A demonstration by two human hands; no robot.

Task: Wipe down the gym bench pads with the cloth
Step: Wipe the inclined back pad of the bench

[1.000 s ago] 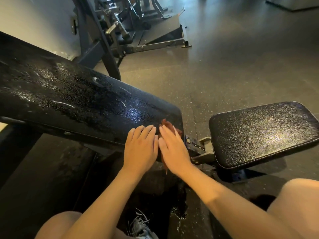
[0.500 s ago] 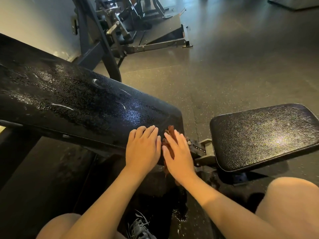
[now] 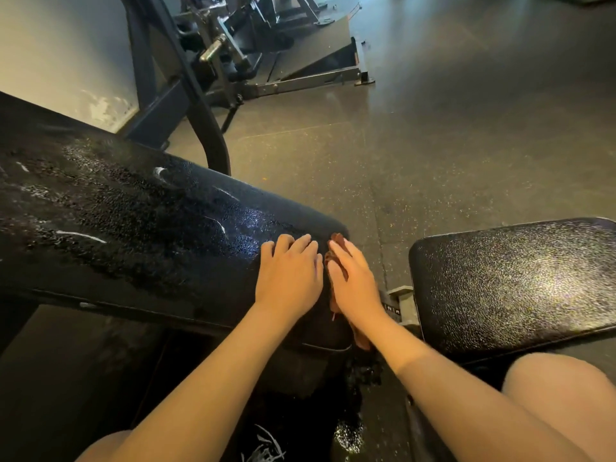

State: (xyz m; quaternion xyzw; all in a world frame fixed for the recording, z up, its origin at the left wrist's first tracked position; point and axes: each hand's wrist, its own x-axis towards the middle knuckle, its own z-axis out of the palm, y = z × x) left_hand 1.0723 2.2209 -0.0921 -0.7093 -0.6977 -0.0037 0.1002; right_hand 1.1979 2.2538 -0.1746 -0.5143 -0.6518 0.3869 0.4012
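Black and pebbled, the back-pad surface [image 3: 133, 221] slants across the left half of the view, beaded with droplets and a few pale streaks. Its right end lies near the centre, and both hands meet there. The left hand [image 3: 288, 275] lies flat on the top near that end edge, fingers straight and close together, holding nothing. The right hand [image 3: 355, 283] is just beside it, fingers also straight, pressing a reddish-brown cloth [image 3: 339, 237] against the end edge. The cloth shows above the fingertips, in the gap between the two hands, and hanging below the wrist. To the right, apart from the first pad, the seat-pad surface [image 3: 516, 281] glistens with fine droplets. A grey metal bracket [image 3: 401, 300] sits between the two pads. Bare thighs fill the bottom corners, with a laced shoe [image 3: 263, 445] on the speckled floor [image 3: 433, 145] between them. A dark machine frame [image 3: 200, 78] stands at the far left.
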